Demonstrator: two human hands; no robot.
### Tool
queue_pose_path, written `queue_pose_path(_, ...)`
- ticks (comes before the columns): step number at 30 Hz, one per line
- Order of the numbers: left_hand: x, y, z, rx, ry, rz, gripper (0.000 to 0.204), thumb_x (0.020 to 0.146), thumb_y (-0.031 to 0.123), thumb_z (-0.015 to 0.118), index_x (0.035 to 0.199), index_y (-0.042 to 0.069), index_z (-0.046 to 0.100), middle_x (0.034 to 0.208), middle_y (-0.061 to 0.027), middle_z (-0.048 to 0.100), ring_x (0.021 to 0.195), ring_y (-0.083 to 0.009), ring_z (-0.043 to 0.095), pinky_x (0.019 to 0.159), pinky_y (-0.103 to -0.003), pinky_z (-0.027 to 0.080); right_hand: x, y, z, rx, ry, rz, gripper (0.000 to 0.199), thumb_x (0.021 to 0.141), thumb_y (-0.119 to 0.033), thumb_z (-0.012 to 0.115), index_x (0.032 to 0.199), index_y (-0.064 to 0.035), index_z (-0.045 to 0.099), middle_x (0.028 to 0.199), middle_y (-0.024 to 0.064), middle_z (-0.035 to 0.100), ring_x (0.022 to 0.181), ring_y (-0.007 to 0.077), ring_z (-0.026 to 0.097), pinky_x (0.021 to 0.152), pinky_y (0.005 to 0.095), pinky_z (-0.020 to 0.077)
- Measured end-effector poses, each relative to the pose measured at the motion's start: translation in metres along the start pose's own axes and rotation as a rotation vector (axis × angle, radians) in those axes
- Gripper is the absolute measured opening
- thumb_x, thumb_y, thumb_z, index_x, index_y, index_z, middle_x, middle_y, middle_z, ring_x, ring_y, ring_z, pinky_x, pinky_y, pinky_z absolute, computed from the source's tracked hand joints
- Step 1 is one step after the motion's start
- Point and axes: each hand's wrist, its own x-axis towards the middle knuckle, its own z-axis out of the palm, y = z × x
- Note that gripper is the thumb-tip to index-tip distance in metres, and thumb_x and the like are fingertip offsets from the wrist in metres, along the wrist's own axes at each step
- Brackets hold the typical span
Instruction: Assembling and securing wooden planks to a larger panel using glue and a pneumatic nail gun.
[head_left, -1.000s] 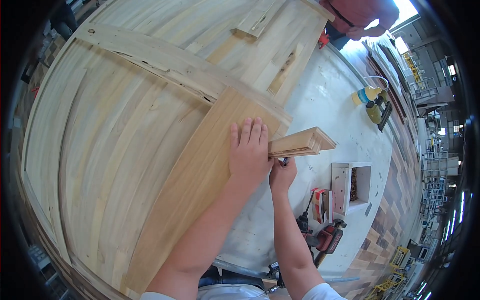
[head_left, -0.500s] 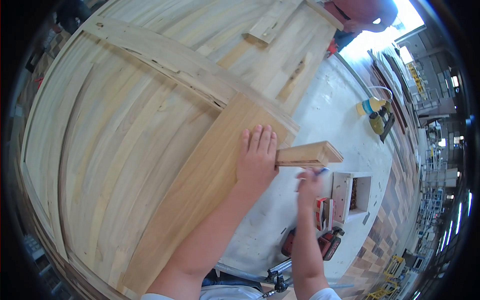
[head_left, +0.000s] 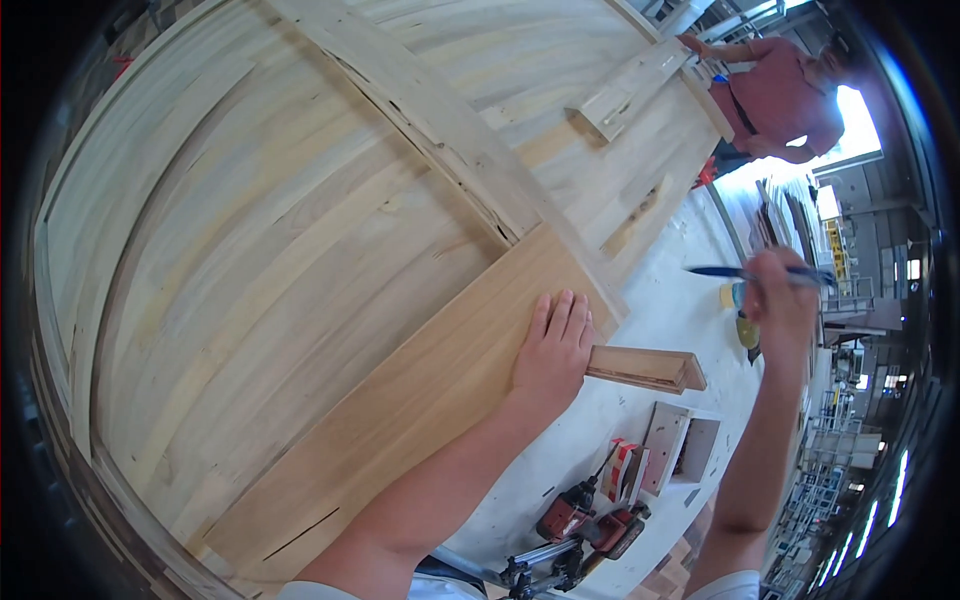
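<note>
My left hand lies flat with fingers stretched out on a long, light-brown wooden board. That board rests slantwise on a large wooden panel, its far end against a raised rail. Short wooden strips stick out beside the hand, past the board's right edge; how they are held there is hidden. Raised at the right, my right hand is closed around a blue pen, whose point faces left. A thin dark line shows on the board's near end.
On the white tabletop stand a small open box, a red-and-white packet and red-and-black power drills. Metal clamp bars lie close to me. Farther off, a person in a red shirt touches the panel's far end.
My right hand with the pen has risen up and to the right, away from the strips. My left hand stays on the board. The view has shifted, bringing the person more into sight.
</note>
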Motion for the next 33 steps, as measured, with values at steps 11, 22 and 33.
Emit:
queue_pose_path(11, 0.002, 0.002, 0.001, 0.014, 0.028, 0.004, 0.042, 0.085, 0.016, 0.049, 0.123, 0.000, 0.056, 0.135, -0.0153, 0.050, 0.129, -0.0301, 0.043, 0.113, -0.048, 0.025, 0.098, 0.003, 0.144, -0.103, -0.763, 0.179, 0.012, 0.084, -0.012, 0.069, 0.083, -0.0006, 0.064, 0.069, 0.0044, 0.064, 0.056, 0.0065, 0.055, 0.046, 0.0204, 0.0403)
queue_pose_path(22, 0.000, 0.000, 0.001, 0.078, -0.014, 0.000, 0.042, 0.087, 0.021, 0.048, 0.123, 0.000, 0.057, 0.135, -0.0148, 0.050, 0.130, -0.0292, 0.043, 0.113, -0.048, 0.026, 0.113, 0.015, 0.173, -0.131, -0.866, 0.229, 0.018, 0.086, -0.020, 0.069, 0.080, -0.0031, 0.064, 0.069, 0.0020, 0.065, 0.058, 0.0057, 0.056, 0.048, 0.0206, 0.0413)
queue_pose_path(33, 0.003, 0.001, 0.000, 0.071, -0.019, 0.018, 0.042, 0.088, 0.021, 0.048, 0.124, 0.001, 0.056, 0.136, -0.0141, 0.050, 0.130, -0.0289, 0.043, 0.113, -0.048, 0.025, 0.143, 0.027, 0.146, -0.097, -0.728, 0.226, 0.022, 0.086, -0.022, 0.068, 0.079, -0.0020, 0.063, 0.066, 0.0037, 0.064, 0.053, 0.0072, 0.056, 0.044, 0.0218, 0.0413)
